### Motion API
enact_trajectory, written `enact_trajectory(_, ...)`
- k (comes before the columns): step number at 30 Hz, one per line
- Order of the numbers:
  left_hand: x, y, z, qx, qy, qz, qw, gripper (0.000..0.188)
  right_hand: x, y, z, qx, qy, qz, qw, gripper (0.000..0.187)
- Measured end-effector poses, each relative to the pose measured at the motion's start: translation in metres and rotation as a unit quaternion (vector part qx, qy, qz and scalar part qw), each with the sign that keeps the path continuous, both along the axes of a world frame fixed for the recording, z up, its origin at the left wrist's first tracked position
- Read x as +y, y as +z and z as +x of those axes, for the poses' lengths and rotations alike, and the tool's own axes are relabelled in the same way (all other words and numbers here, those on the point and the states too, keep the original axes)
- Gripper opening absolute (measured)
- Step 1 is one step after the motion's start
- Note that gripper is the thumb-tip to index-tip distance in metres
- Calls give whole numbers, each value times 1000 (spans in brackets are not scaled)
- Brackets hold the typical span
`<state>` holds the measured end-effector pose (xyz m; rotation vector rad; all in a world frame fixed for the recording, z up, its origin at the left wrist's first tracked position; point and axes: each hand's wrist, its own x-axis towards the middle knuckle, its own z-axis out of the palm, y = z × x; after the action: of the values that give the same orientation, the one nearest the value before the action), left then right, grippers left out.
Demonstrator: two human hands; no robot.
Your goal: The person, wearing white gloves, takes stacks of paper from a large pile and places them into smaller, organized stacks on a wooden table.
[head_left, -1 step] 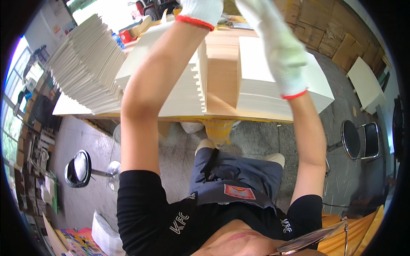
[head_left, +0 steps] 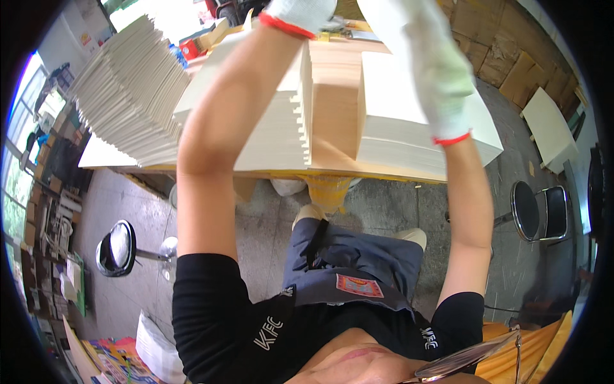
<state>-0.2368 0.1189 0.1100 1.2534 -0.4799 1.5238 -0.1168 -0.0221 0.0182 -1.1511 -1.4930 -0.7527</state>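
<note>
My left hand (head_left: 299, 14), in a white knitted glove with a red cuff, reaches to the upper edge of the picture. Its fingers are cut off there. Below its forearm stands a middle stack of white sheets (head_left: 272, 141) with a stepped right side. My right hand (head_left: 441, 83), gloved the same way, is stretched over the right stack of white sheets (head_left: 393, 137). Motion smears that glove, and its fingertips run out at the top. Whether either hand holds anything is hidden.
A tall, leaning stack of white sheets (head_left: 131, 89) stands at the table's left. Between the other stacks shows the wooden tabletop (head_left: 334, 115). Small items, among them a red box (head_left: 189, 49), lie at the back. Stools (head_left: 119, 248) stand on either side.
My right hand has shifted slightly to the right. My left hand has moved a little up and to the left. The stacks keep their arrangement.
</note>
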Motion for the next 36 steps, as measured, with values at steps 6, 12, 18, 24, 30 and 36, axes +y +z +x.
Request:
enact_trajectory(6, 16, 5, -128, 365, 313, 203, 853, 82, 18, 33, 28, 272, 334, 3, 902, 47)
enact_trajectory(12, 93, -44, -263, 408, 351, -49, 842, 58, 108, 26, -7, 338, 637, -130, 680, 56)
enact_trajectory(18, 134, -68, -294, 372, 424, -169, 808, 46, 213, -29, -44, 408, 415, -245, 775, 37)
enact_trajectory(24, 107, -120, -308, 719, 504, 54, 476, 42, 149, -23, -56, -12, -2, -449, 893, 64)
enact_trajectory(30, 67, -108, -324, 739, 442, 48, 506, 57, 99, -26, -70, -109, -7, -442, 891, 80)
enact_trajectory(36, 78, -124, -331, 726, 440, 17, 528, 58, 93, -28, -85, -110, -6, -480, 870, 64)
